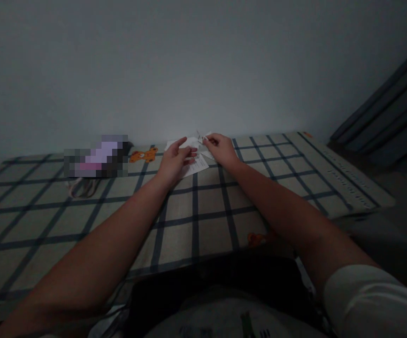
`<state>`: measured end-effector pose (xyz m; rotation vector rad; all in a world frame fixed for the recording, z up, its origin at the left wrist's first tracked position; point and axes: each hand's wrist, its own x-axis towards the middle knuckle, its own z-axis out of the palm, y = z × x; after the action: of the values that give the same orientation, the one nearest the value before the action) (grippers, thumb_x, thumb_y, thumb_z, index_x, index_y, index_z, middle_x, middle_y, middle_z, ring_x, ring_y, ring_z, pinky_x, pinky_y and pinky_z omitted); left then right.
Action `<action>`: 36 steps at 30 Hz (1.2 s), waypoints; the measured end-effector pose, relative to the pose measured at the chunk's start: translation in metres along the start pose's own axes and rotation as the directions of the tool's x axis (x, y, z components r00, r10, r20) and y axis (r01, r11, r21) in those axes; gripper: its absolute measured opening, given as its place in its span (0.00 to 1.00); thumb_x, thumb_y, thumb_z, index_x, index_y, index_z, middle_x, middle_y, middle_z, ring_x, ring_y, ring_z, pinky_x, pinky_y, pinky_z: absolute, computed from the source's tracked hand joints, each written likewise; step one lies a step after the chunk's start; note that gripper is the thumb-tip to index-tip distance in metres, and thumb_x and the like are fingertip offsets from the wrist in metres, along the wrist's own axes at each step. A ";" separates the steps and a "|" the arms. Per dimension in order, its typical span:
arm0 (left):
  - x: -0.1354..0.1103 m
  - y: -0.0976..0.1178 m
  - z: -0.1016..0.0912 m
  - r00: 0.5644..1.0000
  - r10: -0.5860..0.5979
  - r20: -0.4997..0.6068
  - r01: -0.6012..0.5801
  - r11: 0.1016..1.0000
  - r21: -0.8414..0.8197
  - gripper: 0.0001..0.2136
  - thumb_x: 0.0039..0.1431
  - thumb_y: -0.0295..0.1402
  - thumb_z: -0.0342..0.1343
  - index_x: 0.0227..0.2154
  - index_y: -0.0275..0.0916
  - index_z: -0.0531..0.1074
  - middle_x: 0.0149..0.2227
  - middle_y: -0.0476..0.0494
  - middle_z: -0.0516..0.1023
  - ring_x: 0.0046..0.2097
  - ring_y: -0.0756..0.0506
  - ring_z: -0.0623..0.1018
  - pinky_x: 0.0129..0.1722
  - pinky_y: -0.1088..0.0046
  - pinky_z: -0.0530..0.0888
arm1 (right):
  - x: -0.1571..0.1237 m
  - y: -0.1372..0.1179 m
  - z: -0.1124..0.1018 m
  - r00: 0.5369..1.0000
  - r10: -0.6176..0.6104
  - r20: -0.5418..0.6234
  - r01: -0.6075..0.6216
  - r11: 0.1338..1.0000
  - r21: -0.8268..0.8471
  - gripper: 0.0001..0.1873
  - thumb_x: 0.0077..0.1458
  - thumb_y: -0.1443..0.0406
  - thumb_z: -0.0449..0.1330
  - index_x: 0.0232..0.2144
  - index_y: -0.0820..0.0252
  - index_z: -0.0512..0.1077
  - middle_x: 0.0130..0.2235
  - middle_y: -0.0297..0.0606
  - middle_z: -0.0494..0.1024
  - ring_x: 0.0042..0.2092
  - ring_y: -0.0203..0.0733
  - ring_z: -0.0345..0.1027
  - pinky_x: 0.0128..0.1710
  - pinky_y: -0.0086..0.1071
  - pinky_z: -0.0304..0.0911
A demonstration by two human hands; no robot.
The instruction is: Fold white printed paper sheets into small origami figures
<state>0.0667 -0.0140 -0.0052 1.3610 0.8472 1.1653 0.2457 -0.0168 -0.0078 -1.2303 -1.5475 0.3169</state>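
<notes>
White paper sits right between the two hands, flat-ish on a checked cloth over the tabletop. It's got a pale, plain look up top, with rows of small print on the corner that pokes out toward the wearer just right of the left hand. Way too dim and tiny to read, sorry. Edges look angular and kinda overlapping, so can't tell if it's one folded sheet or a few pieces.

Left hand is over the paper's left side, fingers loosely spread and slightly curled, not gripping anything. Can't tell if the fingertips actually touch the sheet. Right hand is at the other side with thumb and fingers pinched on a small white bit; too small to say if it's part of the same paper.

Off to the left of the left hand there's a pixelated purple-and-pink item, so no clue whether it's a pouch or holds anything, with a pale looped strap on the near side. Between that and the left hand, an orange bear print shows on the cloth. Well right of the right hand: lettering along the cloth's border, then dark curtain folds. Grey wall behind both hands.
</notes>
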 end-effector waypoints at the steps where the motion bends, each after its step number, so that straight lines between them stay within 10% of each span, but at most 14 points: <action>1: -0.001 -0.002 0.000 0.997 0.076 0.029 -0.079 0.987 0.137 0.26 0.60 0.34 0.56 0.61 0.35 0.62 0.44 0.36 0.80 0.42 0.46 0.80 0.41 0.69 0.77 | 0.001 0.002 -0.002 0.999 0.012 -0.035 -0.012 1.000 0.013 0.12 0.58 0.59 0.57 0.35 0.62 0.75 0.33 0.36 0.78 0.35 0.37 0.69 0.37 0.28 0.62; 4: -0.009 -0.004 0.002 0.908 0.255 0.331 -0.401 0.756 0.518 0.24 0.62 0.40 0.54 0.58 0.34 0.67 0.51 0.33 0.77 0.51 0.42 0.76 0.51 0.62 0.73 | 0.003 0.006 -0.009 0.995 0.047 -0.093 -0.052 0.998 -0.046 0.14 0.58 0.58 0.56 0.36 0.62 0.75 0.32 0.35 0.76 0.34 0.35 0.68 0.36 0.27 0.61; 7: -0.019 -0.002 0.009 0.691 0.258 0.675 -0.704 0.450 0.549 0.21 0.64 0.42 0.51 0.53 0.32 0.72 0.56 0.32 0.74 0.59 0.39 0.71 0.61 0.58 0.64 | 0.006 0.008 -0.017 0.993 0.071 -0.098 -0.087 0.981 -0.175 0.15 0.59 0.58 0.55 0.37 0.63 0.75 0.30 0.34 0.75 0.32 0.35 0.66 0.34 0.27 0.59; 11: -0.027 0.002 0.021 0.594 0.192 0.781 -0.792 0.306 0.528 0.22 0.66 0.41 0.48 0.57 0.35 0.70 0.58 0.33 0.72 0.59 0.40 0.71 0.61 0.59 0.65 | 0.010 0.010 -0.037 0.993 0.056 -0.103 -0.087 0.940 -0.330 0.16 0.59 0.59 0.55 0.38 0.64 0.77 0.30 0.36 0.76 0.32 0.36 0.66 0.35 0.28 0.58; 17: -0.030 0.011 0.050 0.575 0.105 0.811 -0.817 0.124 0.563 0.25 0.67 0.44 0.46 0.61 0.37 0.65 0.64 0.32 0.66 0.63 0.38 0.68 0.61 0.58 0.63 | 0.002 0.028 -0.068 0.956 0.259 -0.136 -0.293 0.822 -0.488 0.17 0.60 0.58 0.55 0.41 0.62 0.78 0.40 0.43 0.81 0.40 0.41 0.72 0.40 0.30 0.61; 23: -0.030 0.005 0.079 0.698 0.017 0.716 -0.716 0.004 0.698 0.30 0.65 0.49 0.44 0.60 0.29 0.64 0.59 0.27 0.70 0.58 0.32 0.71 0.56 0.56 0.67 | -0.011 0.045 -0.069 0.930 0.352 -0.109 -0.345 0.728 -0.593 0.16 0.59 0.58 0.56 0.43 0.60 0.77 0.46 0.47 0.80 0.46 0.46 0.73 0.44 0.33 0.62; 36: -0.008 0.000 0.048 0.664 0.090 0.742 -0.747 0.064 0.661 0.22 0.68 0.41 0.40 0.51 0.33 0.73 0.47 0.35 0.76 0.49 0.40 0.76 0.49 0.64 0.72 | -0.009 0.050 -0.061 0.954 0.273 -0.120 -0.275 0.649 -0.709 0.15 0.61 0.59 0.53 0.42 0.60 0.76 0.45 0.46 0.79 0.46 0.49 0.72 0.44 0.37 0.64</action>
<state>0.1104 -0.0349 -0.0030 3.1066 0.6998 0.4171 0.3225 -0.0258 -0.0258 -2.1009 -1.5226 -0.1407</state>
